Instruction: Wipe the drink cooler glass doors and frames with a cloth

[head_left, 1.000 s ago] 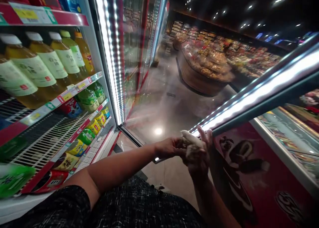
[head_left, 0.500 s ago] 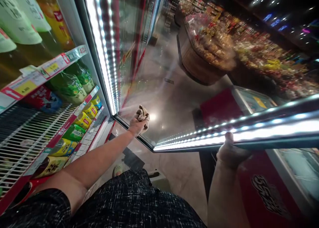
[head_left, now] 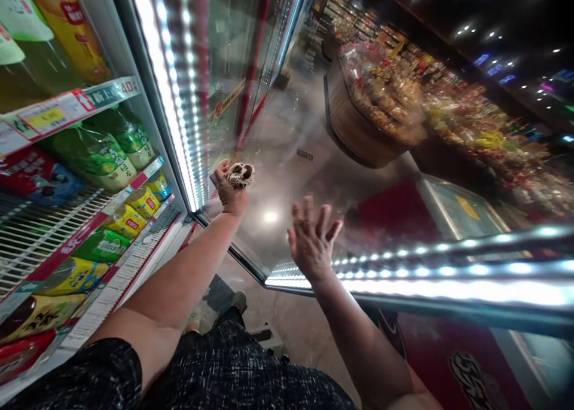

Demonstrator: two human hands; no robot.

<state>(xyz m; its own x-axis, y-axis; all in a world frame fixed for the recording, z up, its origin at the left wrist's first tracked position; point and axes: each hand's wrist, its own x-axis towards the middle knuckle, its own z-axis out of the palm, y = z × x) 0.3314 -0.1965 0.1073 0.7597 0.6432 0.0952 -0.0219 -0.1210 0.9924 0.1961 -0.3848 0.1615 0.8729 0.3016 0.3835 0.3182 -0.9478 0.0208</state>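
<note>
One crumpled, off-white cloth (head_left: pixel 242 177) shows dark, hollow folds.

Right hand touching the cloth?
Apart. The head view shows the cloth bunched in the left hand, with a clear gap to the spread right hand.

The white light strip (head_left: pixel 448 288) glares; background displays (head_left: pixel 484 132) look dim and blurred.

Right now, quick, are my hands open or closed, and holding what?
Left hand: closed, holding a crumpled cloth.
Right hand: open, spread, holding nothing.
</note>
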